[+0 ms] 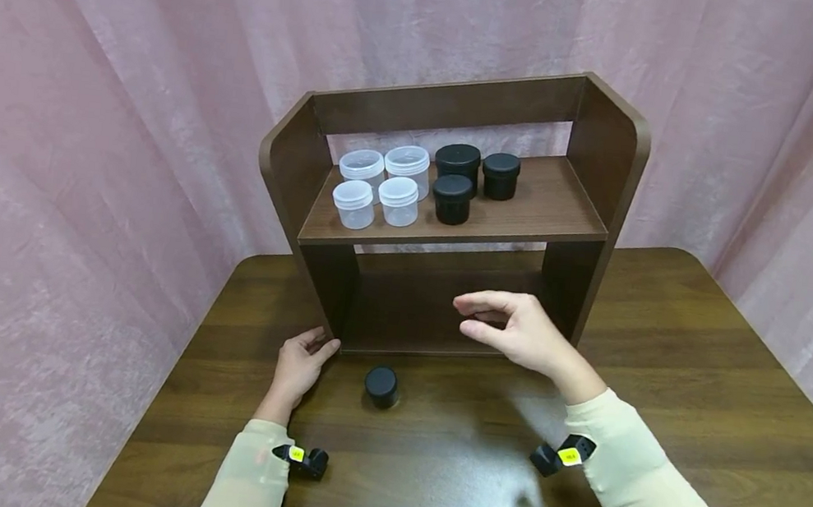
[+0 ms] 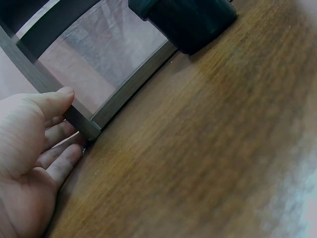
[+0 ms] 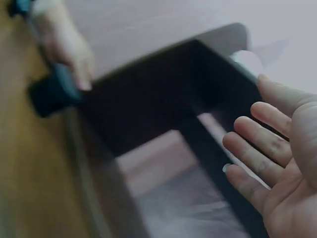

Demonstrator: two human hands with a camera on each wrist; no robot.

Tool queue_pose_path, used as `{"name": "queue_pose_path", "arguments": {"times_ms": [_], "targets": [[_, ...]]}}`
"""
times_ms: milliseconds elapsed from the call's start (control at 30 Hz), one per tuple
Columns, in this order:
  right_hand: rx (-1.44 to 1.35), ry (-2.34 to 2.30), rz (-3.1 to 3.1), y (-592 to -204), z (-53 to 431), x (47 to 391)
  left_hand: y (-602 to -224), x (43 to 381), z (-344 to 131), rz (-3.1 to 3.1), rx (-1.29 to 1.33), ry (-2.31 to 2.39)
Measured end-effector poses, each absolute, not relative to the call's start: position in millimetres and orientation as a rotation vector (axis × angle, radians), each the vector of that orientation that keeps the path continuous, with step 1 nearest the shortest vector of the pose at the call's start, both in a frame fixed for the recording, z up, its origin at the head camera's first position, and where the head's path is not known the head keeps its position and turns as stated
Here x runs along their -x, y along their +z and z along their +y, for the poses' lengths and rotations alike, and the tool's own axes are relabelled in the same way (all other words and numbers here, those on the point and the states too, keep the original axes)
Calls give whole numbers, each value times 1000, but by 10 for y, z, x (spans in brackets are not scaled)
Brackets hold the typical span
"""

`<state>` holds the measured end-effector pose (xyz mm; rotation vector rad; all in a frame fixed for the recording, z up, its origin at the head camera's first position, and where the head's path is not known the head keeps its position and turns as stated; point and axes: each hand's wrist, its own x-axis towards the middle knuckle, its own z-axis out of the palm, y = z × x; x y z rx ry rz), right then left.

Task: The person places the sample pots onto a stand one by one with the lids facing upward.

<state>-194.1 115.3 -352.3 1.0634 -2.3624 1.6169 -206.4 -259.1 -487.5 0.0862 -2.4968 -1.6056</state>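
Note:
A brown wooden desk shelf stands on the table, with two levels. My left hand grips the front bottom corner of its left side panel, thumb on one face and fingers on the other. Just right of that hand, a black lidded jar sits on the table before the shelf. My right hand hovers in front of the lower level, fingers extended, thumb apart, holding nothing. On the upper level, clear jars with white lids stand at left, beside several black jars.
The wooden tabletop stretches around the shelf, with rounded far corners. Pink curtains hang behind and beside it. The shelf's right side panel rises to the right of the jars.

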Motion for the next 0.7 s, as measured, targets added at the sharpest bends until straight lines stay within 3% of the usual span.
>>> {"name": "queue_pose_path", "arguments": {"times_ms": [367,700], "targets": [[-1189,1634,-2572,-4168,616,2066,-4898,2099,-2589,-2508,-83,-1605],[-1269,1690,-2666,-4362,296,2097,-4898,2092,-2608,-2511,-95,-1602]]}}
